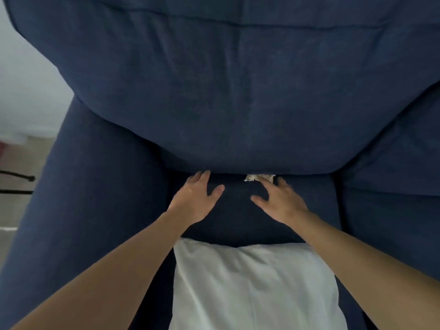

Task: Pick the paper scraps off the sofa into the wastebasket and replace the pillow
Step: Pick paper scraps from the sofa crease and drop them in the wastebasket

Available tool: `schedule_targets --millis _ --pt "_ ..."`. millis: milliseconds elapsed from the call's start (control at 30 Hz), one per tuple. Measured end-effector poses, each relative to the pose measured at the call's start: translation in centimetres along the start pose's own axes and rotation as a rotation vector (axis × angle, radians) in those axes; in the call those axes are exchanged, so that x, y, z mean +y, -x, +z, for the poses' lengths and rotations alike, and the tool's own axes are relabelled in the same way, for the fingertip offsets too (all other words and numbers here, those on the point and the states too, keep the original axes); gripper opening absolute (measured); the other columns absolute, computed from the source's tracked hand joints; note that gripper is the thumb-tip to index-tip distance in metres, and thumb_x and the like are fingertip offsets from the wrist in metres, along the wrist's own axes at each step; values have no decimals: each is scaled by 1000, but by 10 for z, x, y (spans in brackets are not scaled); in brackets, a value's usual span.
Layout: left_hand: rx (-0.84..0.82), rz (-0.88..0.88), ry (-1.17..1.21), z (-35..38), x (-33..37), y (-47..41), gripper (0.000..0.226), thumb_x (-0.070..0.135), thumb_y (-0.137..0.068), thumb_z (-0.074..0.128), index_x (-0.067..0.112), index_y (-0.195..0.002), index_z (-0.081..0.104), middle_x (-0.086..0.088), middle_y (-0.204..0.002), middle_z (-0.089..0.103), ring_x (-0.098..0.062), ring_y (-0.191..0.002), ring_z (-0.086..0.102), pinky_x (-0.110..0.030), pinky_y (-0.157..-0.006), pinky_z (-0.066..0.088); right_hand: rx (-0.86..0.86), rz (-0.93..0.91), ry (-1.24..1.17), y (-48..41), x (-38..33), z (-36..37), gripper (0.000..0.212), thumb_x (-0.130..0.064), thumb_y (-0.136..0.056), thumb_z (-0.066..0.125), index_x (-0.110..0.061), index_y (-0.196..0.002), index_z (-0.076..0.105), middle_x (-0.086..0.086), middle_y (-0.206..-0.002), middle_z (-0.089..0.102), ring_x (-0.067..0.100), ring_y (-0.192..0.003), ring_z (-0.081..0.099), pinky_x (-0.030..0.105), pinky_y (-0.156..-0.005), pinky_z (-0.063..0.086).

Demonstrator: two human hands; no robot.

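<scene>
The sofa (238, 103) fills your view: dark blue, its back cushion bulging over the seat, one armrest running down your left side. A white pillow (252, 287) lies on the near part of the seat, between your two forearms, its far edge short of your wrists.

Both your arms reach straight forward over the pillow toward the crease where the seat meets the back cushion. Your left hand (195, 198) is palm down over the seat, fingers spread and empty, their tips at the crease and the thumb angled out toward your right. Your right hand (278, 201) is also palm down, fingers apart and slightly curled, holding nothing; the thumb points inward toward your left hand. The two hands are near each other with bare seat between them.

The scraps (258, 177), a small crumpled whitish cluster, sit in the crease just under the back cushion. Your right index finger overlaps their right part; whether it presses on them you cannot tell. Your left hand is apart from them.
</scene>
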State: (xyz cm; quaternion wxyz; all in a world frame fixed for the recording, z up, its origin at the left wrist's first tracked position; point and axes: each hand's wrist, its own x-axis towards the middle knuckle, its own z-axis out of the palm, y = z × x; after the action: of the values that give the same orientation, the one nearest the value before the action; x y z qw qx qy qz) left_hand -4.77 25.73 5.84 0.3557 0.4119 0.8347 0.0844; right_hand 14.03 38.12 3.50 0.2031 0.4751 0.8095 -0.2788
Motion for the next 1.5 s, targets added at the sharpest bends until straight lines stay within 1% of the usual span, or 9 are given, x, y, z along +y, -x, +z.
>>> schedule_targets --millis 200,467,500,567,633,733,1000,1233,1500 --pt "-60 -74 -38 32 -29 -37 74 59 -97 39 21 -157 19 -4 -163 19 -22 -148 18 -43 -118 23 -6 -80 161 -60 -9 36 67 -59 -98 46 -43 -156 17 16 -163 19 39 -147 23 54 -107 39" --pt "8 11 -166 59 -49 -67 74 56 -97 39 20 -157 16 -9 -163 15 -29 -149 12 -49 -118 18 177 -35 273 -94 -11 65 61 -53 -103 38 -10 -143 50 22 -146 51 41 -138 43 49 -116 34" --pt "11 11 -164 60 -51 -69 75 56 -97 39 19 -157 15 -9 -163 14 -29 -149 11 -49 -118 18 218 -60 237 -94 -9 62 54 -48 -103 43 -7 -135 57 21 -138 58 38 -132 50 46 -112 40" --pt "14 6 -154 62 -51 -68 75 56 -97 39 19 -158 16 -8 -164 13 -28 -149 10 -50 -119 17 279 -125 218 -90 -2 55 32 -30 -104 53 -5 -116 68 17 -117 69 33 -109 65 39 -88 51" --pt "7 3 -153 60 -50 -65 74 56 -98 39 18 -157 16 -7 -164 12 -27 -150 8 -49 -119 16 287 -171 326 -84 9 45 11 -9 -98 60 -7 -101 70 12 -99 72 28 -86 70 33 -64 47" --pt "-36 -10 -139 52 -49 -58 72 54 -99 40 17 -157 20 -8 -164 13 -26 -150 7 -47 -120 15 257 -204 365 -75 20 29 14 2 -91 64 -12 -93 67 4 -86 69 22 -72 68 32 -61 54" --pt "-89 -38 -110 19 -48 -24 67 54 -99 41 18 -154 30 -10 -163 17 -26 -150 9 -46 -119 18 339 -252 223 -40 14 -3 27 4 -91 64 -12 -112 71 8 -101 72 27 -84 71 36 -70 57" --pt "15 -18 23 -27 -61 38 60 46 -100 47 17 -151 38 -7 -162 21 -23 -148 20 -40 -117 24 393 -262 11 7 -30 -22 33 0 -96 57 -14 -124 67 10 -102 72 31 -88 68 41 -73 57" --pt "217 2 63 -99 -133 136 49 39 -102 46 22 -147 45 1 -161 26 -20 -143 32 -34 -113 28 457 -453 56 69 -159 -31 21 -1 -94 61 -14 -102 75 5 -89 67 28 -75 66 45 -65 58"
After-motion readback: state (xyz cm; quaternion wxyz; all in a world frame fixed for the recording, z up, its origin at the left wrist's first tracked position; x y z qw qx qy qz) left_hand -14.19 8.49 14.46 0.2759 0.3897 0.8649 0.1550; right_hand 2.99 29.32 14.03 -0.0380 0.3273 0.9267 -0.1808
